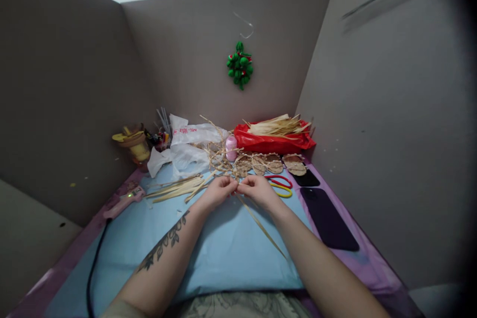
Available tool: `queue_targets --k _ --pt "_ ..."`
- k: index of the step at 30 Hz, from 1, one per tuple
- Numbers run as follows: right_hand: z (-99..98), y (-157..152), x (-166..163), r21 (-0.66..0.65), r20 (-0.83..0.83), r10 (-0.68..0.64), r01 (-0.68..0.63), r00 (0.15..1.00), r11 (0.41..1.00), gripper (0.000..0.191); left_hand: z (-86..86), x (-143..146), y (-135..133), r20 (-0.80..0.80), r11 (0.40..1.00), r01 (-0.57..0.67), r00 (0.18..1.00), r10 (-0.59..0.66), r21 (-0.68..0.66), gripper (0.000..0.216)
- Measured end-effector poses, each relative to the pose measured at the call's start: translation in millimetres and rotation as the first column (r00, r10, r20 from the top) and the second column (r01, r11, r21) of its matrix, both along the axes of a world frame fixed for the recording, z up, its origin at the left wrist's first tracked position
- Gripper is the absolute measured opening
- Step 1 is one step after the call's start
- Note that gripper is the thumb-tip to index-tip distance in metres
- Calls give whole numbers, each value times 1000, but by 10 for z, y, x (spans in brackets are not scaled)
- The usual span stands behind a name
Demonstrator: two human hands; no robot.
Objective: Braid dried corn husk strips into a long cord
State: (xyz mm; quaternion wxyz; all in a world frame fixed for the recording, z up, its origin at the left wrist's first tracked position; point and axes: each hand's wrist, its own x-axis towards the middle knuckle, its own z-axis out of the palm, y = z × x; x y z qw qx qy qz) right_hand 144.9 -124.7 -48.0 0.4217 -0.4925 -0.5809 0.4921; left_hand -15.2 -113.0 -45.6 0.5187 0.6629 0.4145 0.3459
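Observation:
My left hand (219,192) and my right hand (258,191) meet over the middle of the blue cloth, fingertips pinched together. Between them they grip a pale dried straw strip (264,229), whose long end trails down to the right across the cloth. The part between the fingers is mostly hidden. Loose straw strips (175,190) lie left of my left hand. Beside my right hand are scissors (282,191) with red and yellow handle loops. Just beyond the hands sit braided straw cords (217,156), a pink thread spool (231,148) and several round woven pieces (259,164).
A red plastic bag (274,145) holding dried strips stands at the back, white plastic bags (190,158) left of it. A dark phone (328,218) lies right; a corded pink tool (124,203) and a pot (137,146) are left. Grey partitions (201,59) enclose the table.

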Motion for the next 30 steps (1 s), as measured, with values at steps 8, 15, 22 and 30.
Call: queue_targets --k 8,15,22,30 --pt "24 -4 44 -18 -131 44 -47 990 999 24 -8 -11 17 78 996 41 996 -34 -83 36" --pt "-32 31 76 10 -103 63 -63 993 998 24 -37 -51 36 62 987 99 994 -91 -130 36" --pt "-4 72 209 -15 -41 42 -43 998 999 17 1 -32 39 -222 985 -5 974 43 170 30" --pt "-86 -146 -222 283 204 -138 76 969 956 9 -70 85 43 47 971 -237 970 238 -19 26"
